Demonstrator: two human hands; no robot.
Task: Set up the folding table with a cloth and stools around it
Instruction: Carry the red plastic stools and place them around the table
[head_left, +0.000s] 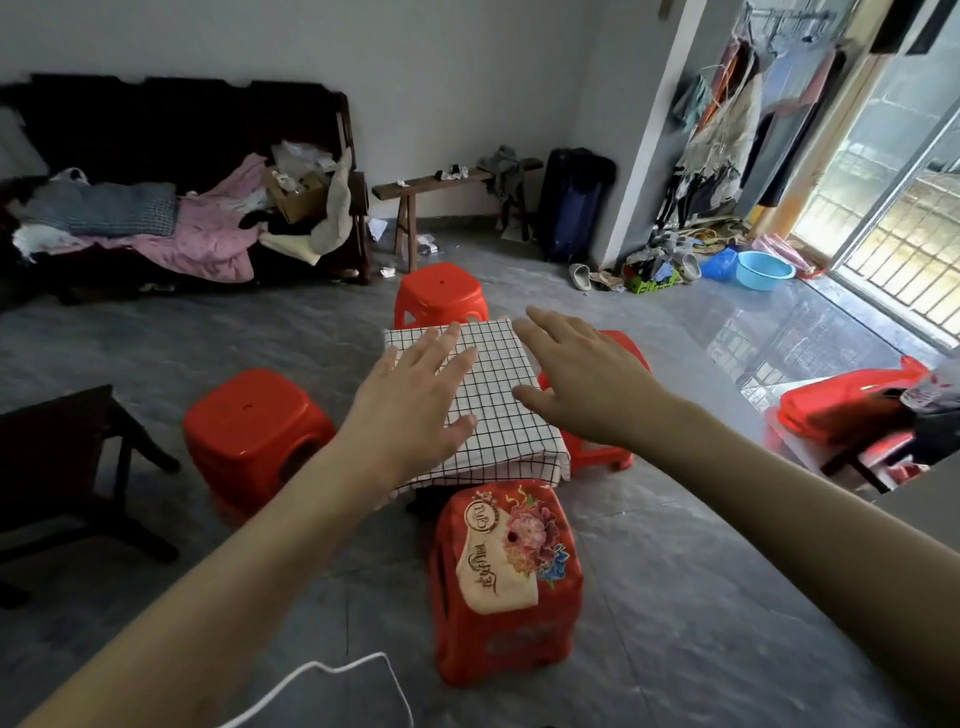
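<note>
- Fingers (441, 348) of the left hand (410, 400) spread flat, palm down, gripping nothing; fingers (545, 325) of the right hand (587, 379) likewise splayed and empty.
- Both hands over the checked cloth (498, 415); can't tell if they touch it or hover just above.
- Cloth, white with black grid, lies under the fingers, covers the small table fully, hem hanging over the near edge; table itself hidden.
- Nearest, below the wrists: red stool with flower sticker (506, 577), just beside the cloth's near hem.
- Left of the left hand: plain red stool (254, 431), near the cloth's side.
- Under the right hand and wrist: another red stool (618, 348), mostly hidden, close against the cloth.
- Beyond the fingertips: fourth red stool (441, 293), at the cloth's far edge.
- Far back left: dark sofa (182, 130) piled with clothes.
</note>
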